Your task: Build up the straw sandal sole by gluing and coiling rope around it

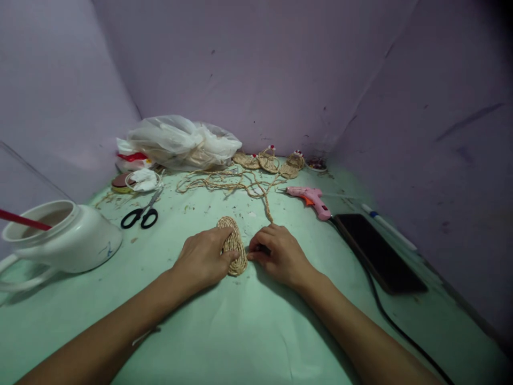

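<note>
An oval sole of coiled straw cord (239,263) lies on the green tabletop, its long side pointing away from me. My left hand (204,254) grips its left half, with the thumb and fingers over the top face. Just off the sole's right edge, my right hand (278,254) pinches with thumb and forefinger. The braided straw cord (267,206) runs from the back of the table down to my right hand, whose fingers are closed on it. Where the cord meets the sole is hidden by the fingers.
A pink glue gun (308,197) and a dark phone (377,251) lie right, with a black cable and a pen (388,227). Scissors (140,214) and a white pot (92,235) stand left. Behind are a plastic bag (180,141) and small straw slippers (268,160) along the wall.
</note>
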The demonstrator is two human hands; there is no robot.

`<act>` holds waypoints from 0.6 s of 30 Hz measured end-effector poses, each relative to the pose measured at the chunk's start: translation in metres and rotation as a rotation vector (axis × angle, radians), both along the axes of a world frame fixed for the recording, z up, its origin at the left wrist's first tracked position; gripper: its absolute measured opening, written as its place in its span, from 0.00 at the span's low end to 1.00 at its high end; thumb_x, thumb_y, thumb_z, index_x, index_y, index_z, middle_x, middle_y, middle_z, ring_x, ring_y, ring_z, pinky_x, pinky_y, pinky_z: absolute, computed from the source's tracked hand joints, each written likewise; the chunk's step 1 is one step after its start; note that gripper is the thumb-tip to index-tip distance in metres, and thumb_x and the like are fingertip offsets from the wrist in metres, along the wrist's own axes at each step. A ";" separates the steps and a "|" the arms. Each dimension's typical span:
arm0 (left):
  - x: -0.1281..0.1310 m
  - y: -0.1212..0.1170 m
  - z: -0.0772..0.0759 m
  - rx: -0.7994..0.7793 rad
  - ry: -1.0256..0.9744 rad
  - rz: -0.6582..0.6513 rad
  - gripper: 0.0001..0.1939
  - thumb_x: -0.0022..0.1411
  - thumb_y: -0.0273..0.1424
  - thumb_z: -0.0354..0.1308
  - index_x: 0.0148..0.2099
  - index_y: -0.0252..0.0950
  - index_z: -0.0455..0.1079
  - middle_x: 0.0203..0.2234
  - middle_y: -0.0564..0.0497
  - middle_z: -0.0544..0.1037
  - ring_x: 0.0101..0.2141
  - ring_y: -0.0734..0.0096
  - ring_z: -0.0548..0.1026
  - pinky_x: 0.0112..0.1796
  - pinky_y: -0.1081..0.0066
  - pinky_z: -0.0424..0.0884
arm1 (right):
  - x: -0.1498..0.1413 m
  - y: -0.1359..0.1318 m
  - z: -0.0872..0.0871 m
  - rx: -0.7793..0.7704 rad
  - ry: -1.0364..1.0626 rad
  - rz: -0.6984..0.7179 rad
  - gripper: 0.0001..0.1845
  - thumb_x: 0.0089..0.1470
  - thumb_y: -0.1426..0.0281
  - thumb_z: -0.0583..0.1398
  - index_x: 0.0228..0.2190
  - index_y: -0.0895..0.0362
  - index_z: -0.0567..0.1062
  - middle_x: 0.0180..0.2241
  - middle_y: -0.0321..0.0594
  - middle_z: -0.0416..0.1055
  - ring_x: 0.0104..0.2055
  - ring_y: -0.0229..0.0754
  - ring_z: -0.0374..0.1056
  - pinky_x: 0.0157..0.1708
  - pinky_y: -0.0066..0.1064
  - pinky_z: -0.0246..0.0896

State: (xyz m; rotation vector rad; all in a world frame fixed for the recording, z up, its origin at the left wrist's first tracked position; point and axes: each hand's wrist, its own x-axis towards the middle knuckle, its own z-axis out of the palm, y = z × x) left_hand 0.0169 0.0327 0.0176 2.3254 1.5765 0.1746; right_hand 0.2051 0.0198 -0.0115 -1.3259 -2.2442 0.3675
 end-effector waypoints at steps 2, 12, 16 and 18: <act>-0.005 0.003 0.004 -0.022 -0.021 -0.022 0.13 0.58 0.36 0.51 0.44 0.39 0.69 0.32 0.48 0.78 0.34 0.60 0.74 0.33 0.67 0.64 | 0.000 -0.002 0.003 0.029 -0.019 0.010 0.01 0.48 0.73 0.64 0.27 0.56 0.76 0.30 0.38 0.73 0.36 0.42 0.64 0.37 0.35 0.52; -0.015 0.003 0.014 -0.211 0.018 -0.070 0.05 0.48 0.32 0.56 0.24 0.37 0.70 0.19 0.54 0.73 0.22 0.72 0.67 0.24 0.72 0.54 | -0.004 -0.012 0.009 0.000 -0.153 -0.039 0.06 0.52 0.73 0.60 0.29 0.55 0.79 0.27 0.38 0.74 0.34 0.42 0.63 0.35 0.35 0.50; -0.012 0.000 0.016 -0.205 0.042 -0.083 0.06 0.49 0.33 0.56 0.24 0.38 0.69 0.20 0.54 0.73 0.22 0.72 0.67 0.24 0.71 0.53 | -0.006 -0.017 0.015 -0.056 -0.177 -0.060 0.08 0.52 0.63 0.61 0.30 0.54 0.79 0.28 0.39 0.75 0.35 0.44 0.65 0.34 0.36 0.51; -0.011 0.000 0.017 -0.212 0.055 -0.077 0.08 0.49 0.37 0.56 0.25 0.38 0.68 0.20 0.53 0.72 0.23 0.71 0.66 0.24 0.71 0.53 | -0.008 -0.018 0.017 -0.079 -0.189 -0.089 0.13 0.50 0.58 0.61 0.30 0.55 0.78 0.29 0.40 0.75 0.35 0.45 0.66 0.34 0.36 0.52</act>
